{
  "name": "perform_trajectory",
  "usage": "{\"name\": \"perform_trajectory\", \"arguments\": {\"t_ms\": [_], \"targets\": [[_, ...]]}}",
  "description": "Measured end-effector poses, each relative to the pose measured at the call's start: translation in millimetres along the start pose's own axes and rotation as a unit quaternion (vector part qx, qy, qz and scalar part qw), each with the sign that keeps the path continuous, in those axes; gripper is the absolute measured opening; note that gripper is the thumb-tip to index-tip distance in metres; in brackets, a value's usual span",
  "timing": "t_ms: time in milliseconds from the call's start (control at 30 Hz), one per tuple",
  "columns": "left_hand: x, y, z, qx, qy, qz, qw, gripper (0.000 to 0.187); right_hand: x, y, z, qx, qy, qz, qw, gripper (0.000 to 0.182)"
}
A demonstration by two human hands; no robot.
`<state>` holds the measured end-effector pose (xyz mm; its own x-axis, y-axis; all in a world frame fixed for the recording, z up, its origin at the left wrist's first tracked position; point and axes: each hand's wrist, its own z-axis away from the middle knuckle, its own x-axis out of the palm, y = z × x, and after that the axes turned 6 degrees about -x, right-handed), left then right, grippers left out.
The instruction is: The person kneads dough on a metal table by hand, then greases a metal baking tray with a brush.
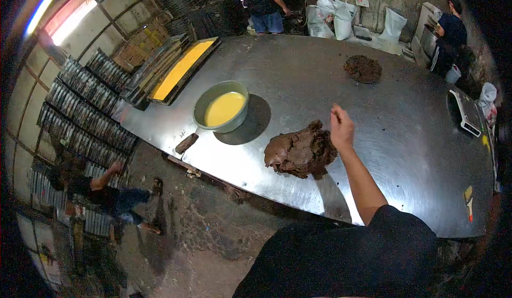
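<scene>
A large lump of dark brown dough lies on the metal table with a rough, torn top. Just beyond its right edge is my right hand, its fingers curled and pressed together. I cannot make out whether anything is inside them, or whether the hand touches the lump. Left of the dough, a grey-green bowl holds pale yellow liquid. A small brown dough piece rests near the table's edge. Farther back is a crumbly dark brown mound. My left hand is out of view.
The metal table bears a long tray of yellow filling, a brush and a white-framed device. Stacked dark metal trays line the left wall. Co-workers stand at left, back and right. White sacks sit behind.
</scene>
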<state>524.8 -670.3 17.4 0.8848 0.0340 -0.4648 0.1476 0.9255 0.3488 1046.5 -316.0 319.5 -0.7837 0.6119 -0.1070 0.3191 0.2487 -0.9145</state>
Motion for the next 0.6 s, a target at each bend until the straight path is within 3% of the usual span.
{"name": "perform_trajectory", "arguments": {"t_ms": [33,67,167,333,400,533,600], "targets": [[0,2,1,0.0,-0.003,0.001,1.0,0.025,2,8,3,-0.068,-0.133,0.227,0.962,0.037],[0,4,1,0.001,-0.004,0.0,1.0,0.025,1,16,7,-0.129,-0.258,0.438,0.852,0.039],[2,16,-1,0.002,-0.008,0.005,1.0,0.024,8,-2,13,-0.064,-0.274,0.362,0.889,0.045],[3,25,7,-0.001,-0.007,0.009,1.0,0.024,51,14,-14,-0.134,-0.136,0.256,0.948,0.055],[4,26,8,-0.001,-0.004,0.008,1.0,0.024,67,36,4,-0.066,-0.298,0.422,0.854,0.056],[6,29,8,-0.002,-0.001,0.013,1.0,0.024,66,27,-8,-0.001,-0.34,0.368,0.866,0.056],[5,28,7,-0.001,0.001,0.012,1.0,0.024,64,-2,-24,0.06,-0.444,0.44,0.778,0.055]]}}
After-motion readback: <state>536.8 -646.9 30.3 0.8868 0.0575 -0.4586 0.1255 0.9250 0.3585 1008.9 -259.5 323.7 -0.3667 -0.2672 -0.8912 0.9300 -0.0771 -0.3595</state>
